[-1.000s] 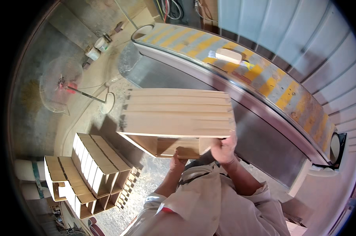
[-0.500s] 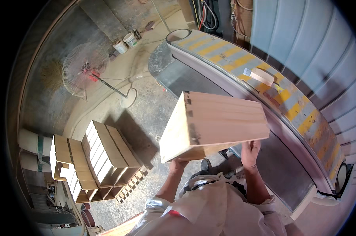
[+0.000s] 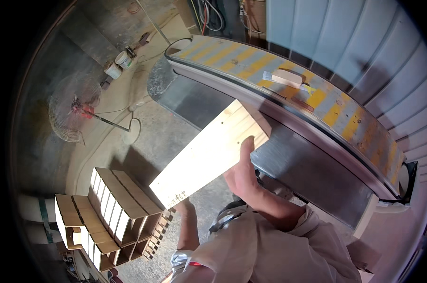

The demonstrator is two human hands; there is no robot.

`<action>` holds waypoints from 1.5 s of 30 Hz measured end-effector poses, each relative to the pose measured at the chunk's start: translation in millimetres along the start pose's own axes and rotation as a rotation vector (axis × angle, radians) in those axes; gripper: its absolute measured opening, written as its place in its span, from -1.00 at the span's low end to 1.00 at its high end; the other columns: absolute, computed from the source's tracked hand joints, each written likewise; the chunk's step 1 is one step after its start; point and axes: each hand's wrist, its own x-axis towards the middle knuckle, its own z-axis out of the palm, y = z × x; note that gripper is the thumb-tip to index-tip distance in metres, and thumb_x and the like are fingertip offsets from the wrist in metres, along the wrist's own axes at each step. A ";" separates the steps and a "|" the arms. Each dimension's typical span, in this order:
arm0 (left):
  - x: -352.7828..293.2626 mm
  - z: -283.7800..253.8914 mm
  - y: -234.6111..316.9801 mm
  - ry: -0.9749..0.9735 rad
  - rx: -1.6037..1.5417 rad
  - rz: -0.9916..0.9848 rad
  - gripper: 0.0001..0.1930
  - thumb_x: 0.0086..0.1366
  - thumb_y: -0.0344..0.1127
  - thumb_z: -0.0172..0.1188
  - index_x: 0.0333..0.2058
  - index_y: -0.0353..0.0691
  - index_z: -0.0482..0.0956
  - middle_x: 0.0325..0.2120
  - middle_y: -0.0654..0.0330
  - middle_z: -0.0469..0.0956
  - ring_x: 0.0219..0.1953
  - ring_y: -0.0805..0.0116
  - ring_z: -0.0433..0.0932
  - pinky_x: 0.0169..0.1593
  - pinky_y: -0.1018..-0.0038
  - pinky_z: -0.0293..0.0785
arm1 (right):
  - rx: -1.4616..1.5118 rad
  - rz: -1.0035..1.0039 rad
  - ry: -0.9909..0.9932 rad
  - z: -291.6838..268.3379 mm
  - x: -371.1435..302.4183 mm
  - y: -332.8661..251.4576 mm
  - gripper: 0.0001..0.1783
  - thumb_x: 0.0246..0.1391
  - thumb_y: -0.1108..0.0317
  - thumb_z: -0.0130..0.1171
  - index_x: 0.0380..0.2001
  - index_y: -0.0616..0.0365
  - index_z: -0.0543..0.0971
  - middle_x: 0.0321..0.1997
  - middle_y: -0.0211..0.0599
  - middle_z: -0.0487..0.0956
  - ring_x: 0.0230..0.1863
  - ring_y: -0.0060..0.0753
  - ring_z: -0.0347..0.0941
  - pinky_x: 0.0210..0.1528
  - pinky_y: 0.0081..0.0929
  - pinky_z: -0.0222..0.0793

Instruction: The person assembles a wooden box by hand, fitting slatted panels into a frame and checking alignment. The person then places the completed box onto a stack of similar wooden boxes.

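A pale wooden drawer (image 3: 201,153) is held up in front of me, tilted, with a long side face turned up and lit brightly. Handwritten marks show at its lower left end. My left hand (image 3: 184,207) grips that lower end from beneath, its fingers mostly hidden behind the wood. At the upper right end my right hand (image 3: 242,172) clasps the drawer, thumb lying on the lit face and the other fingers out of sight. Beyond the drawer stands a long belt sander with a steel table (image 3: 317,165) and a yellow-striped top (image 3: 251,66).
On the striped top lies a rounded wooden block (image 3: 287,78). Stacked wooden drawers (image 3: 128,191) stand on a slatted pallet (image 3: 157,233) at the left. Farther off are a floor fan (image 3: 75,106) and white buckets (image 3: 124,60). A ribbed wall panel (image 3: 312,28) rises behind the sander.
The drawer has turned and moved left and down, showing its long side face. My right hand has shifted left, thumb now on the wood. The whole view has swung slightly.
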 end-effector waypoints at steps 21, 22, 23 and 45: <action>-59.2 -26.6 -9.9 -0.167 -0.309 -0.647 -0.68 0.36 -0.19 0.00 -0.02 -0.23 0.35 -0.21 0.09 0.45 -0.13 0.00 0.53 -0.04 0.09 0.54 | 0.020 -0.091 0.478 -242.3 18.5 -8.8 -0.05 0.03 -0.57 -0.26 0.31 -0.18 0.15 0.23 -0.40 0.32 0.19 -0.28 0.27 0.19 -0.16 0.27; -71.8 -12.6 -5.7 -0.180 -0.196 -0.622 -0.69 0.36 -0.21 -0.04 -0.03 -0.25 0.34 -0.20 0.02 0.45 -0.13 -0.05 0.53 -0.06 0.05 0.54 | -0.026 -0.111 0.534 -269.8 19.2 -9.9 -0.05 0.00 -0.59 -0.23 0.28 -0.20 0.18 0.16 -0.41 0.37 0.14 -0.30 0.33 0.12 -0.19 0.32; -76.9 -13.7 -13.2 -0.179 -0.233 -0.714 -0.69 0.34 -0.24 -0.05 -0.03 -0.30 0.32 -0.18 -0.06 0.46 -0.13 -0.07 0.53 -0.09 0.02 0.55 | -0.068 -0.121 0.582 -275.9 20.6 -11.1 -0.06 -0.02 -0.60 -0.20 0.26 -0.21 0.21 0.10 -0.43 0.42 0.08 -0.32 0.38 0.05 -0.21 0.38; -167.0 15.2 -43.9 0.004 -0.295 -0.916 -0.24 0.21 0.47 -0.19 -0.02 -0.16 0.35 -0.20 0.11 0.46 -0.12 0.12 0.44 0.04 0.16 0.34 | -1.465 -0.033 0.887 -256.7 -18.3 -59.5 -0.29 0.11 0.24 0.05 0.22 0.38 0.08 -0.06 0.27 0.50 -0.01 0.27 0.44 0.03 -0.04 0.36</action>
